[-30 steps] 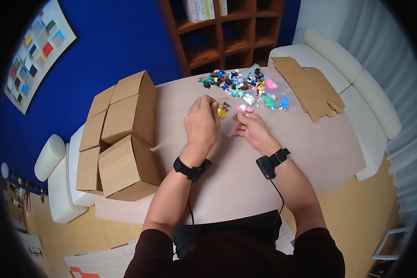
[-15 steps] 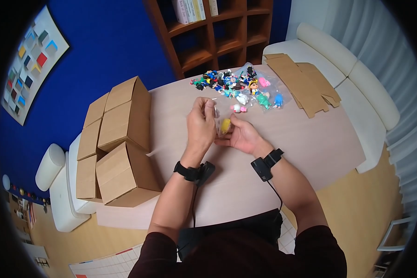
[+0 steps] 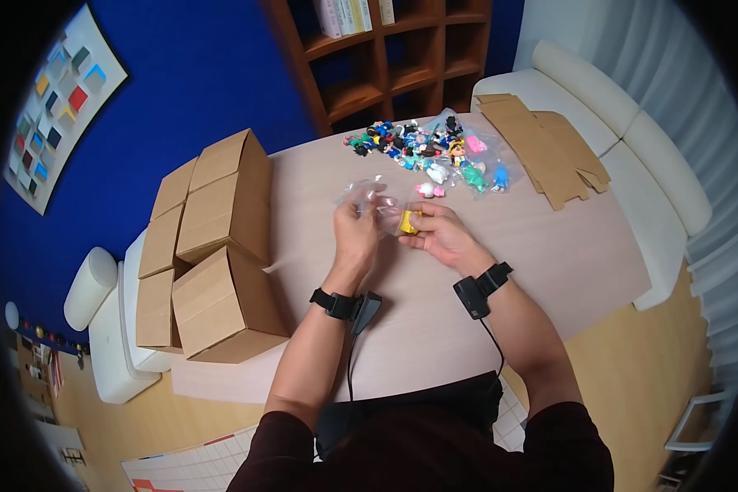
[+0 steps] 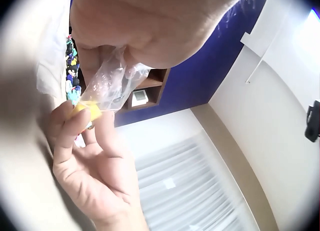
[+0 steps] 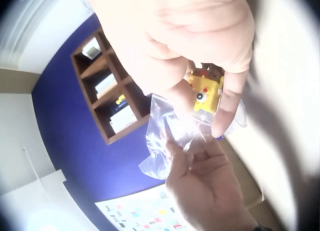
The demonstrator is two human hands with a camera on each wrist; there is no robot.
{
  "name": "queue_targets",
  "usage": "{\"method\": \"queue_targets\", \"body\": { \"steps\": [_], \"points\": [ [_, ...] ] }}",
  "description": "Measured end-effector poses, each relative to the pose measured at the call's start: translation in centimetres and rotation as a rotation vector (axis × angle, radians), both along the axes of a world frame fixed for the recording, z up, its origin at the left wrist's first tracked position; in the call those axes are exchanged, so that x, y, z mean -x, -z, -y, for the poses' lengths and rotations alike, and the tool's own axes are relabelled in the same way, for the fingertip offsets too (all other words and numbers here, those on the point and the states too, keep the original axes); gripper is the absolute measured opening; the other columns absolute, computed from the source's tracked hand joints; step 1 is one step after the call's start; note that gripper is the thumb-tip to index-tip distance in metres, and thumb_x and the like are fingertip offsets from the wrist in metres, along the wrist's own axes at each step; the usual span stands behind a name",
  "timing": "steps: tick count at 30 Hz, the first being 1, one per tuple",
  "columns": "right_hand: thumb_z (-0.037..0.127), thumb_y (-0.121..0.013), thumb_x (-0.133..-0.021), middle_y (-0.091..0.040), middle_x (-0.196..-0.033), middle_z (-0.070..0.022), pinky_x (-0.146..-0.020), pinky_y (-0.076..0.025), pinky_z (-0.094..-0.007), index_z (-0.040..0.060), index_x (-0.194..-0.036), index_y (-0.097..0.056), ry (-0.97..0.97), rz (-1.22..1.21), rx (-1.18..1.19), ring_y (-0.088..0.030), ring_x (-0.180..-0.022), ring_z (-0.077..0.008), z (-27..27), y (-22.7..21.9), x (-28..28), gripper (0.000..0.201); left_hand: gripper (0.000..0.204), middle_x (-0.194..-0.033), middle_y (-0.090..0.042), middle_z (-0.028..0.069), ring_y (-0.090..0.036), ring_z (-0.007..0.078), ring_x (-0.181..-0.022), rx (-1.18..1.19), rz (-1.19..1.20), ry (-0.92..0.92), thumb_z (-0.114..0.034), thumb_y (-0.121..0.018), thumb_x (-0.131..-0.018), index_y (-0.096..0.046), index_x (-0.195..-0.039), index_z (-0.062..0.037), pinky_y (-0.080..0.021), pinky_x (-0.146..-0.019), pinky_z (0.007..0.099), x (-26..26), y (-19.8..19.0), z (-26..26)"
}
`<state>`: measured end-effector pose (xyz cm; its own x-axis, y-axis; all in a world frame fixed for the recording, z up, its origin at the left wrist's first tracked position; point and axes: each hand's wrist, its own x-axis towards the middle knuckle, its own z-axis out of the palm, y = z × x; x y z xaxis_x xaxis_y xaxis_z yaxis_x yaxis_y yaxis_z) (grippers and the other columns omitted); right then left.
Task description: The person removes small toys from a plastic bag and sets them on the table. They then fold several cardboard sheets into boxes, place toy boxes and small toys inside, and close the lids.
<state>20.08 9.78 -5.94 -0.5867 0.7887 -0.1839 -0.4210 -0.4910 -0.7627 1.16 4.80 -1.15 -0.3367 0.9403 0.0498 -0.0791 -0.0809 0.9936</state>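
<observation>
My right hand (image 3: 444,236) pinches a small yellow toy figure (image 3: 409,221) between thumb and fingers. In the right wrist view the figure (image 5: 204,93) shows a round eye and red dots. A clear, crinkled plastic bag (image 3: 388,215) is gripped by my left hand (image 3: 356,235), and its other end meets the figure; I cannot tell whether the figure is inside it. The left wrist view has the bag (image 4: 112,83) stretching between both hands. Just beyond them on the table lies a small pink-and-white figure (image 3: 429,190).
A heap of colourful figures (image 3: 402,143), some on clear plastic, lies at the table's far side. Several cardboard boxes (image 3: 221,193) stand at the left. Flattened cardboard (image 3: 541,152) is at the far right, by a white sofa (image 3: 656,189).
The yellow figure has passed from beside my left hand to my right fingers. The plastic bag now spreads out at my left hand, and the hands stay close together.
</observation>
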Motion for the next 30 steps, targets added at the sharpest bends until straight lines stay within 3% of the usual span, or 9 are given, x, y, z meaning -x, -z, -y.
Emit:
{"method": "queue_targets", "body": {
  "steps": [4,7,9,12,16,18,21,28,30],
  "points": [
    [0.005,-0.072,-0.102,-0.071,-0.112,-0.0130,-0.076,-0.066,-0.0383,-0.0019,-0.133,-0.067,0.178,0.350,-0.123,-0.075,-0.090,-0.0219,-0.1,-1.1,-0.4,0.032,0.035,-0.102,-0.076,0.0152,-0.075,0.0216,-0.090,0.007,-0.209,-0.147,-0.007,-0.070,-0.105,-0.067,-0.139,-0.0001,-0.061,-0.080,0.0366,1.3,-1.1,-0.1],
    [0.003,-0.072,-0.098,-0.073,-0.108,-0.0116,-0.066,-0.063,-0.0332,-0.0030,-0.134,-0.067,0.375,0.661,-0.279,-0.074,-0.083,-0.0195,-0.2,-1.9,-0.4,0.037,0.064,-0.125,-0.071,0.0256,-0.072,0.0350,-0.111,-0.027,-0.808,-0.229,-0.013,-0.080,-0.097,-0.055,-0.154,-0.0024,-0.058,-0.096,0.0467,2.5,1.4,-0.7],
    [0.002,-0.072,-0.096,-0.073,-0.107,-0.0107,-0.062,-0.061,-0.0298,-0.0032,-0.137,-0.067,0.447,0.773,-0.361,-0.074,-0.082,-0.0174,-1.0,-1.2,-0.6,0.042,0.078,-0.140,-0.062,0.0285,-0.064,0.0417,-0.124,0.037,-0.892,-0.233,-0.017,-0.085,-0.092,-0.049,-0.160,-0.0045,-0.053,-0.106,0.0515,2.5,2.0,-0.5],
    [0.001,-0.072,-0.093,-0.075,-0.109,-0.0133,-0.070,-0.063,-0.0350,0.0010,-0.142,-0.067,0.495,0.592,-0.438,-0.076,-0.086,-0.0246,-1.3,-0.9,-0.7,0.049,0.081,-0.152,-0.055,0.0281,-0.054,0.0463,-0.137,0.109,-1.018,-0.242,-0.024,-0.087,-0.091,-0.050,-0.161,-0.0075,-0.047,-0.114,0.0529,2.1,1.8,-0.2],
    [-0.006,-0.069,-0.089,-0.071,-0.120,-0.0188,-0.082,-0.061,-0.0410,0.0053,-0.155,-0.059,0.640,1.217,-0.968,-0.076,-0.094,-0.0310,-4.9,1.0,-3.8,0.068,0.066,-0.153,-0.054,0.0249,-0.052,0.0458,-0.140,0.066,-1.221,-0.313,-0.032,-0.084,-0.094,-0.061,-0.153,-0.0138,-0.044,-0.117,0.0516,2.1,2.7,0.0],
    [-0.003,-0.071,-0.089,-0.068,-0.129,-0.0215,-0.095,-0.060,-0.0459,0.0088,-0.157,-0.058,0.707,1.349,-1.209,-0.073,-0.107,-0.0374,-5.2,1.0,-4.6,0.070,0.059,-0.153,-0.054,0.0242,-0.050,0.0453,-0.141,-0.037,-1.206,-0.362,-0.027,-0.085,-0.093,-0.067,-0.146,-0.0117,-0.043,-0.118,0.0523,2.0,2.8,0.1],
    [0.004,-0.075,-0.091,-0.063,-0.135,-0.0229,-0.106,-0.053,-0.0507,0.0103,-0.156,-0.060,0.485,1.532,-1.181,-0.064,-0.122,-0.0419,-4.1,-0.5,-4.0,0.067,0.045,-0.149,-0.059,0.0212,-0.052,0.0432,-0.139,-0.181,-1.103,-0.347,-0.021,-0.083,-0.093,-0.073,-0.136,-0.0092,-0.043,-0.117,0.0516,1.8,1.9,0.1],
    [0.021,-0.081,-0.093,-0.063,-0.131,-0.0211,-0.104,-0.052,-0.0495,0.0091,-0.147,-0.065,0.447,1.716,-1.135,-0.061,-0.123,-0.0384,-3.8,-0.4,-3.0,0.058,0.027,-0.120,-0.077,0.0189,-0.066,0.0401,-0.121,-0.365,-0.809,-0.084,-0.009,-0.075,-0.097,-0.078,-0.123,-0.0037,-0.050,-0.109,0.0480,0.9,0.7,0.2],
    [0.024,-0.083,-0.093,-0.064,-0.131,-0.0218,-0.105,-0.052,-0.0498,0.0078,-0.145,-0.066,0.417,1.734,-1.124,-0.061,-0.125,-0.0388,-4.0,-0.1,-3.2,0.056,0.027,-0.121,-0.078,0.0200,-0.070,0.0397,-0.115,-0.307,-0.724,0.021,-0.012,-0.075,-0.098,-0.079,-0.124,-0.0038,-0.055,-0.103,0.0468,0.4,0.8,0.4]
  ]
}}
